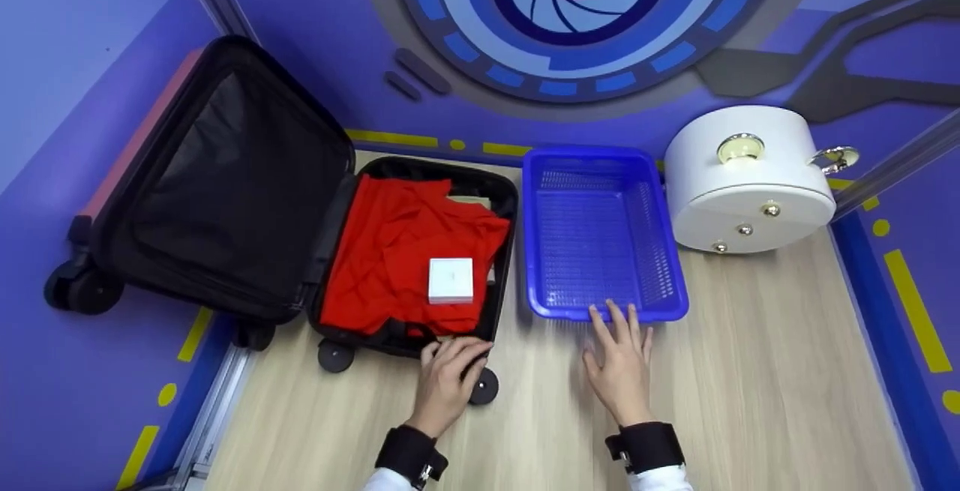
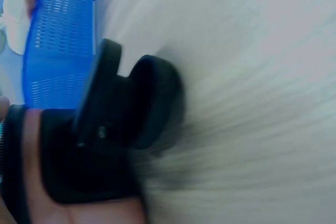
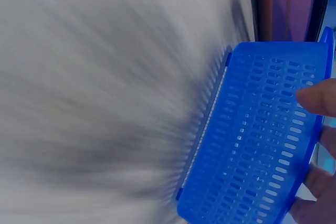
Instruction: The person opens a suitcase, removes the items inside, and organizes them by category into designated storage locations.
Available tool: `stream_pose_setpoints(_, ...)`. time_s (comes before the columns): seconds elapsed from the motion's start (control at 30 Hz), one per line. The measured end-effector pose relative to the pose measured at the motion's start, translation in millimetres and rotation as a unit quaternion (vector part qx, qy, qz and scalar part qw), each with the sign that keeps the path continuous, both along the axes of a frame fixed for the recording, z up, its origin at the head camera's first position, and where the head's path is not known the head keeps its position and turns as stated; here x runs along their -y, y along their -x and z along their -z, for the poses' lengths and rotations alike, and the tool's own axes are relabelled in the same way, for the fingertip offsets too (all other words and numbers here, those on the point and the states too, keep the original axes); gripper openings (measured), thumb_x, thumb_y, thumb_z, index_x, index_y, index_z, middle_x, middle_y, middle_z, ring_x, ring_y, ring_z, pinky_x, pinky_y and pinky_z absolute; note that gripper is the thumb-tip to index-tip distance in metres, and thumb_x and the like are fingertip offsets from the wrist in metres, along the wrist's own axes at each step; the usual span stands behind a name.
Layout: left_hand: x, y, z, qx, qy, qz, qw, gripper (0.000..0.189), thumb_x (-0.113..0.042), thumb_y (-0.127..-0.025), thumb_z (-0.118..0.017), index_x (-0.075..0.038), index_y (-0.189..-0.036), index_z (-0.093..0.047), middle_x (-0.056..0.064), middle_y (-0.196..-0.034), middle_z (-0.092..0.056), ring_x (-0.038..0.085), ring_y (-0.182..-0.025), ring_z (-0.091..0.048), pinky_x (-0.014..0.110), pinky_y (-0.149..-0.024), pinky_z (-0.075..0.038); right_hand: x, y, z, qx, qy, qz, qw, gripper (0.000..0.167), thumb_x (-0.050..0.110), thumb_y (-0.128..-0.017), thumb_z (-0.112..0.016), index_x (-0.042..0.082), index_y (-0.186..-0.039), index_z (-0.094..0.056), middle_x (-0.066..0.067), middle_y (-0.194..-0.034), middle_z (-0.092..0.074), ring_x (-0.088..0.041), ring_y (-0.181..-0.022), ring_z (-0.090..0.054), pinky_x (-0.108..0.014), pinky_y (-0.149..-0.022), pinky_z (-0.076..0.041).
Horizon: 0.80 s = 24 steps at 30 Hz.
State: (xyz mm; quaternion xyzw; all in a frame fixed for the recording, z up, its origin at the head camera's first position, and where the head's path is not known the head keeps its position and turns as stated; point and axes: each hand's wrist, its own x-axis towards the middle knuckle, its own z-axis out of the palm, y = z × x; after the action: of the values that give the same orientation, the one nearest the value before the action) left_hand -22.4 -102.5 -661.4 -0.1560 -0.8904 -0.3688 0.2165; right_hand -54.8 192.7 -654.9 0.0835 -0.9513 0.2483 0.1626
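An open suitcase lies on the left in the head view, a red cloth spread inside it. On the cloth sits a small white box. My left hand is at the suitcase's front edge, fingers loosely bent over the rim beside a black wheel. To the right, a blue plastic basket stands on the tabletop. My right hand touches its front rim with spread fingers, fingertips over the edge. The right wrist view puts the thumb against the basket's outer wall.
The suitcase lid leans back on the left wall. A white drum-shaped case with gold knobs and a ring handle stands right of the basket. Blue printed walls enclose the wood-grain table at the back and sides.
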Motion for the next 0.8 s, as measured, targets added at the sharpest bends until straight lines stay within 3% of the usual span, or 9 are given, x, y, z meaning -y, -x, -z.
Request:
stream_pose_setpoints(0.13,1.5,-0.2,8.9,-0.012,-0.017,-0.005,0.9998,0.032,-0.013,-0.089,-0.081,-0.021,-0.119,-0.079,-0.011,-0.114,-0.073,0.012,-0.103,-0.067,0.044,-0.093,-0.031,12,-8.4,-0.8,-0.006,-0.012,-0.001,0.9999,0.073,0.007,-0.077,-0.087,0.012,-0.145,-0.061,-0.02,-0.148,-0.052,-0.051,-0.146,-0.033,-0.077,-0.116,-0.014)
stream_pose_setpoints(0.3,4.5,0.2,12.3,-0.05,-0.019,-0.015,0.9985,0.038,-0.007,-0.082,-0.086,-0.02,-0.117,-0.081,-0.01,-0.112,-0.074,0.012,-0.096,-0.068,0.041,-0.088,-0.033,26,-20.5,-1.2,-0.015,-0.021,-0.009,0.9996,0.072,0.008,-0.075,-0.088,0.013,-0.143,-0.064,-0.02,-0.142,-0.056,-0.052,-0.139,-0.041,-0.077,-0.114,-0.02)
stream_pose_setpoints(0.8,-4.0,2.5,13.7,-0.064,-0.015,-0.008,0.9978,0.035,-0.009,-0.083,-0.086,-0.019,-0.116,-0.081,-0.009,-0.111,-0.075,0.013,-0.096,-0.069,0.039,-0.084,-0.035,32,-76.6,1.5,-0.016,-0.03,-0.009,0.9994,0.078,0.011,-0.072,-0.087,0.016,-0.146,-0.061,-0.018,-0.143,-0.055,-0.05,-0.138,-0.04,-0.078,-0.11,-0.023)
